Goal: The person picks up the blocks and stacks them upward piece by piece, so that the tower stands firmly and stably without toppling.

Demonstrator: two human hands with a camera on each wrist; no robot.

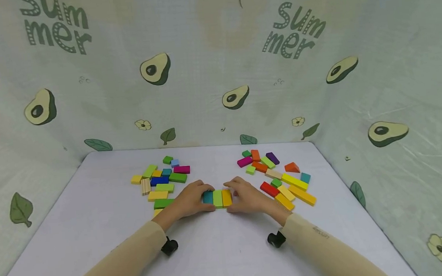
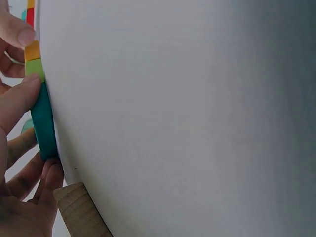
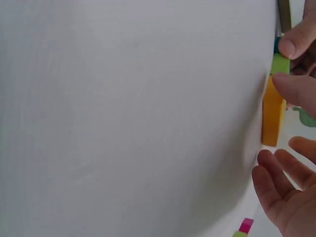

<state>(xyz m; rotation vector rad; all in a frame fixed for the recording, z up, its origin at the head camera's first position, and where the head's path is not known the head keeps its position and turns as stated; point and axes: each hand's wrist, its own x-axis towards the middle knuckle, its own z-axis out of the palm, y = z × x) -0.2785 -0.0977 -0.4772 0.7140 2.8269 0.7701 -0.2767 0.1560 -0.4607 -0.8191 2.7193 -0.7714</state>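
Observation:
Three blocks stand side by side in a row at the middle of the table: a teal block (image 1: 208, 197), a light green block (image 1: 218, 198) and an orange-yellow block (image 1: 227, 198). My left hand (image 1: 191, 199) grips the teal block at the row's left end, its thumb on the near side and fingers around the far side and end. At the right end, my right hand (image 1: 247, 196) holds the orange-yellow block, thumb at the near edge and index finger at the far edge. Its other fingers (image 3: 269, 185) stand apart from the block in the right wrist view.
Loose coloured blocks lie left of the row, among them a blue block (image 1: 159, 181) and a natural wood block (image 1: 146, 186). More lie to the right, including a red block (image 1: 269, 189) and a purple block (image 1: 272, 158). A patterned cloth (image 1: 200, 122) surrounds the white table (image 1: 231, 260).

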